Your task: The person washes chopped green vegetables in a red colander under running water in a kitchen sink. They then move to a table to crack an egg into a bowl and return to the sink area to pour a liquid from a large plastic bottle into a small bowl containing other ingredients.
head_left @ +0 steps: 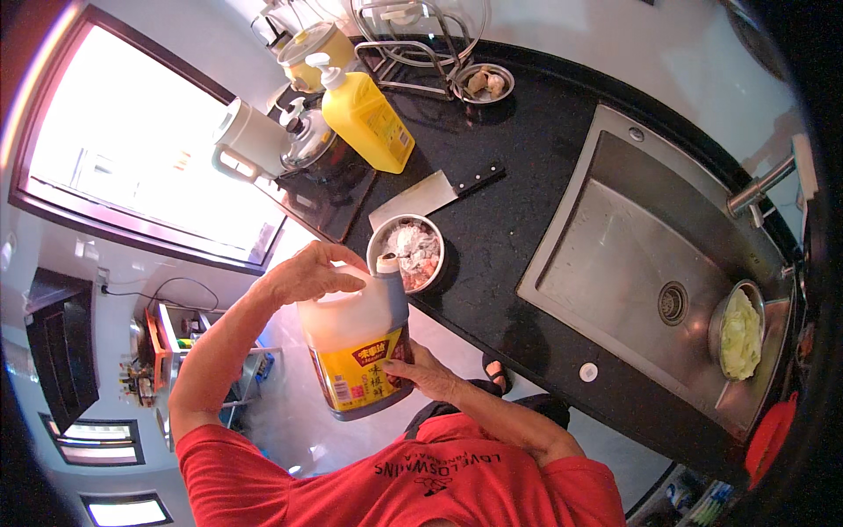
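My left hand point(320, 274) is closed round the top handle of a large plastic jug of dark sauce point(356, 329) with a yellow and red label. Against its lower side presses my right hand point(426, 373), thumb over the label. The jug is tilted, and dark liquid lies along its far side up to the neck. Its mouth is at the near rim of a steel bowl point(440, 270) on the counter edge. Pinkish meat pieces point(413, 250) dusted with white powder fill the bowl. Whether liquid is flowing out, I cannot tell.
A cleaver point(426, 197) lies just beyond the bowl. Farther back stand a yellow pump bottle point(369, 119), a lidded pot point(309, 145) and a pale kettle point(248, 140). Right of them is a steel sink point(606, 255), with a bowl of cut green vegetable point(740, 338) at its far right.
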A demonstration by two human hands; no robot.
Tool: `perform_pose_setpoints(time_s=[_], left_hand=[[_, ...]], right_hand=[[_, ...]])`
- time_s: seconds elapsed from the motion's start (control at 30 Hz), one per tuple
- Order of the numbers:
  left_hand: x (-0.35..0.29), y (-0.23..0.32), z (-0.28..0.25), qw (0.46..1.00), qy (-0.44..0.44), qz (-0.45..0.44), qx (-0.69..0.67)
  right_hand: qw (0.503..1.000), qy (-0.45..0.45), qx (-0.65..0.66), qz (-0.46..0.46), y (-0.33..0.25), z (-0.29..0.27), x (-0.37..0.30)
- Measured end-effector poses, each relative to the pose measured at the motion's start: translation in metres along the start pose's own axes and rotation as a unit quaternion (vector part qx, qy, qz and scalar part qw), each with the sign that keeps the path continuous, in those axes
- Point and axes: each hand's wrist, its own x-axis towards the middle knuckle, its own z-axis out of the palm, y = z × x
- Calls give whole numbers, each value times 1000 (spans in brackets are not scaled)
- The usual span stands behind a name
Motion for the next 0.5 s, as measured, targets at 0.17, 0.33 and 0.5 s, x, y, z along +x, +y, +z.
perform_pose_setpoints(time_s=[0.17,0.33,0.5], left_hand=[[1,-6,0,1000,0,9,-1],[2,3,-5,1000,-3,4,-2],[7,-6,-3,1000,-8,15,-15]], right_hand=[[1000,6,-14,-16,-3,4,-2],[999,26,-44,7,-10,3,-3],[999,19,-26,5,-9,4,-4]])
